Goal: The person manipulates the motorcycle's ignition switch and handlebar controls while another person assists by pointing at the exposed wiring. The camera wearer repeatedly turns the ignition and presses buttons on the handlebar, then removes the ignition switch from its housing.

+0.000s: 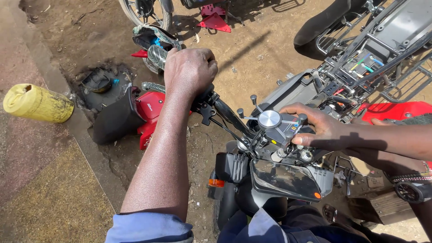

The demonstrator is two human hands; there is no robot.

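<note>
Left hand (pixel 189 69) clamped around black handlebar grip (pixel 204 96) of stripped motorcycle; right hand (pixel 315 128) grip loosely closed on black steering-head clamp (pixel 288 132) beside round silver cap (pixel 269 119). Risk: bars could swing suddenly, pinching fingers against cables; the bike looks unsteady on loose dirt ground (pixel 252 49).

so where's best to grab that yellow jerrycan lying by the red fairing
Take the jerrycan around its body from above. It lies on its side, the mouth end pointing left, so the long rounded flank faces up and is free. No handle shows from here. The ground on its near side is bare, so that side gives room to come in.
</note>
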